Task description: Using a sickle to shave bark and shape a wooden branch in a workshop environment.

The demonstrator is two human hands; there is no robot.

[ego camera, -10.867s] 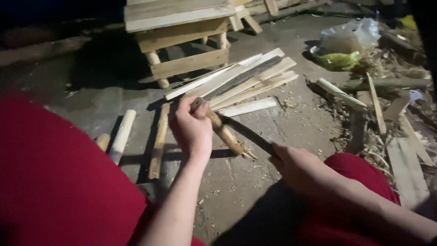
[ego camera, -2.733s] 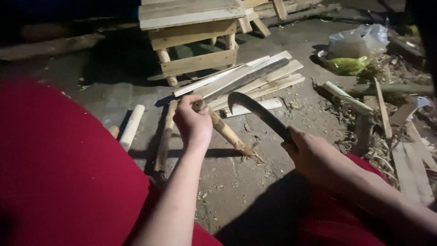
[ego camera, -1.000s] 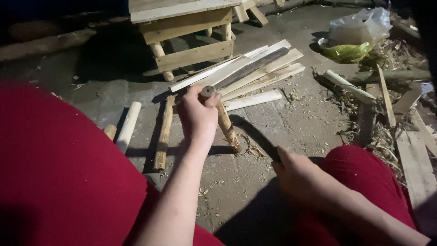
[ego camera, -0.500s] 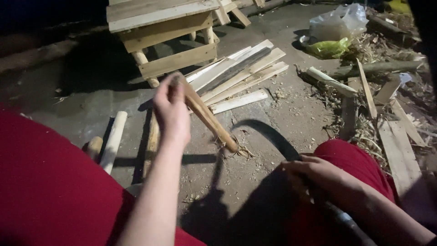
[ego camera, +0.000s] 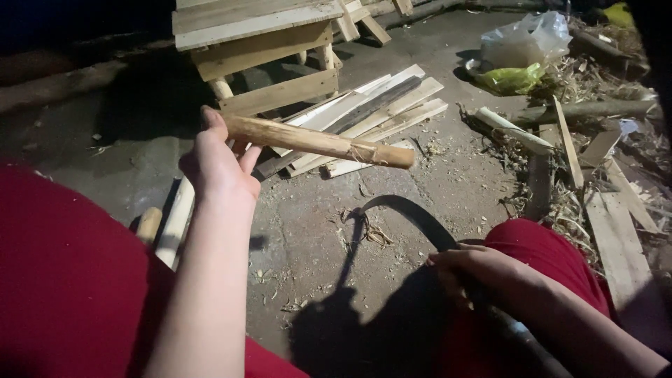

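My left hand [ego camera: 220,168] grips one end of a round, light-brown wooden stick [ego camera: 318,141] and holds it up off the ground, nearly level, with its frayed far end pointing right. My right hand [ego camera: 476,269] rests near my red-clad knee and is closed on the handle of a dark curved blade [ego camera: 406,213]. The blade arcs left and its tip touches the dusty ground among wood shavings [ego camera: 374,234].
A small wooden stool [ego camera: 259,42] stands at the back. Several flat split slats [ego camera: 371,115] lie in front of it. Two pale round sticks [ego camera: 171,224] lie by my left leg. A plastic bag [ego camera: 521,59] and scrap wood [ego camera: 602,182] fill the right side.
My left hand has lifted the stick from standing tilted on the ground to nearly level in the air. My right hand with the curved blade has dropped back toward my knee.
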